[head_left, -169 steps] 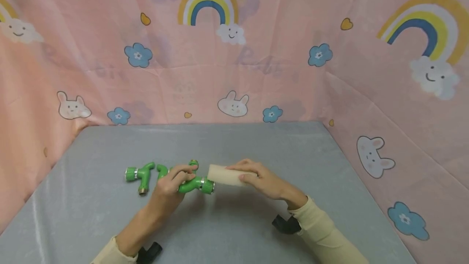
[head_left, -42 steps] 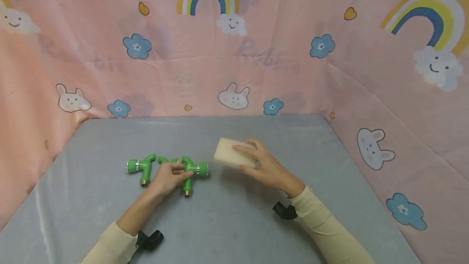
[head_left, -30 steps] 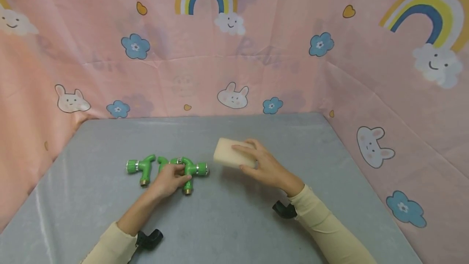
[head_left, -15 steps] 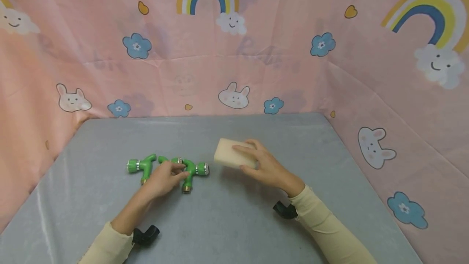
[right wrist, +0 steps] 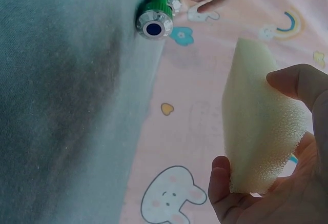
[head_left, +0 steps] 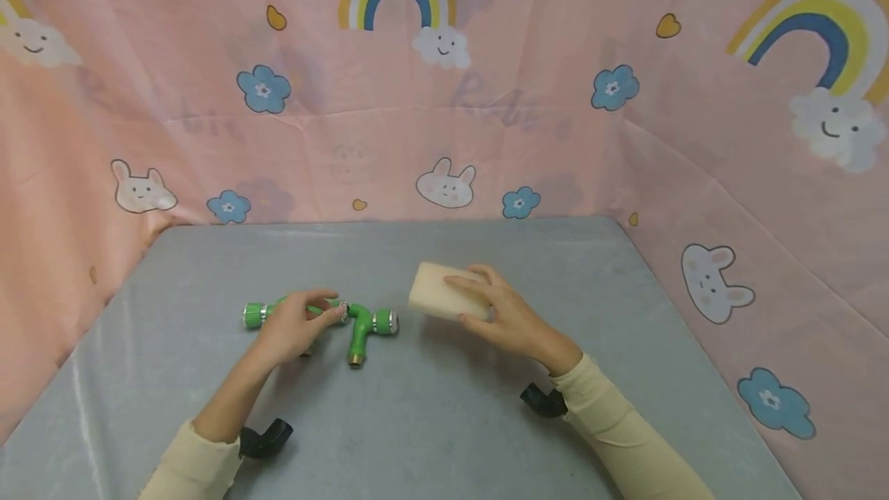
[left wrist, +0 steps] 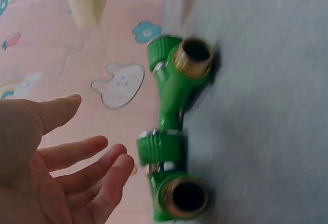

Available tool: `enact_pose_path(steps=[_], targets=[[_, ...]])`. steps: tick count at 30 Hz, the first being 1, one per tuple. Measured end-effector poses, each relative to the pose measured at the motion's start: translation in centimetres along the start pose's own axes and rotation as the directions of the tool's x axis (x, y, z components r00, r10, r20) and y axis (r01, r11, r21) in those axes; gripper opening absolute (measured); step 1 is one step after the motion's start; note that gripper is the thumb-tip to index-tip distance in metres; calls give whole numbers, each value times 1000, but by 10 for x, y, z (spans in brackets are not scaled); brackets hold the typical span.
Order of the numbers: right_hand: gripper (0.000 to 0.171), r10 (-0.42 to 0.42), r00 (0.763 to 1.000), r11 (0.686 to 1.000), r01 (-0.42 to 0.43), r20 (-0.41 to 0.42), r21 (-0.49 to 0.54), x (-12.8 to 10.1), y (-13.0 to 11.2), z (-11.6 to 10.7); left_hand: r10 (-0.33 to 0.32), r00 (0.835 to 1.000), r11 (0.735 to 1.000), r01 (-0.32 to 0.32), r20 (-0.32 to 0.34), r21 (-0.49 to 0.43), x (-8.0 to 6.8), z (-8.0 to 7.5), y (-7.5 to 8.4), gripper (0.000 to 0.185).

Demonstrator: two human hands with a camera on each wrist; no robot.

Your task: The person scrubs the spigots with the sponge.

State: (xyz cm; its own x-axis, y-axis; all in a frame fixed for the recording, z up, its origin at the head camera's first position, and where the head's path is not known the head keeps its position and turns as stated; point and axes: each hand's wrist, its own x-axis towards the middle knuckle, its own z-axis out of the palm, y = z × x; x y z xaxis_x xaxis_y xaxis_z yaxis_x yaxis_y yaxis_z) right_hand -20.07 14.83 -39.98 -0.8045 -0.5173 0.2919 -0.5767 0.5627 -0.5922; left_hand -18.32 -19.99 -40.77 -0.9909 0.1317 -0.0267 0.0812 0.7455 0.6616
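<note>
Green plastic tap fittings with brass threads lie on the grey table. One fitting lies free near the middle, seen close with its brass end. My left hand is over the leftmost fitting, hiding most of it. In the left wrist view the left hand has relaxed, spread fingers and holds nothing; another fitting lies just beside the fingertips. My right hand grips a cream sponge block to the right of the fittings. In the right wrist view the sponge sits between thumb and fingers.
The grey table is walled on three sides by pink cartoon-print cloth. Black wrist-camera mounts show at my left sleeve and my right sleeve.
My left hand let go of the right-hand fitting, which now lies on the table, and moved left over the leftmost fitting. The right hand with the sponge stayed put.
</note>
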Motion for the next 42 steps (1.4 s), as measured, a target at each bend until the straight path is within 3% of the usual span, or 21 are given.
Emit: enact_pose_path(steps=[6,12,16,22,31,37,42], targets=[[55,4,1000,1000,-4,-2,0,0,-1,-1,-4,1000,999,4,10,52,0,-12,-8,51],[56,9,1000,1000,-9,1,-8,-1,-1,0,-53,998,988,49,21,147,1,-14,-15,56],[56,10,1000,1000,-10,2,-9,-1,1,1,-87,996,958,78,22,277,2,-10,-22,64],[56,-20,1000,1000,20,0,-11,-1,0,3,-70,998,908,67,-8,414,2,0,-22,72],[56,-20,1000,1000,20,12,1,-1,0,3,-74,996,951,83,-43,299,4,6,-25,74],[56,-35,999,999,35,-13,10,-2,-1,1,-68,997,989,71,-30,130,6,-1,-24,77],[56,-48,998,999,49,-28,17,-2,-4,1,-64,998,997,65,26,-51,6,0,-14,62]])
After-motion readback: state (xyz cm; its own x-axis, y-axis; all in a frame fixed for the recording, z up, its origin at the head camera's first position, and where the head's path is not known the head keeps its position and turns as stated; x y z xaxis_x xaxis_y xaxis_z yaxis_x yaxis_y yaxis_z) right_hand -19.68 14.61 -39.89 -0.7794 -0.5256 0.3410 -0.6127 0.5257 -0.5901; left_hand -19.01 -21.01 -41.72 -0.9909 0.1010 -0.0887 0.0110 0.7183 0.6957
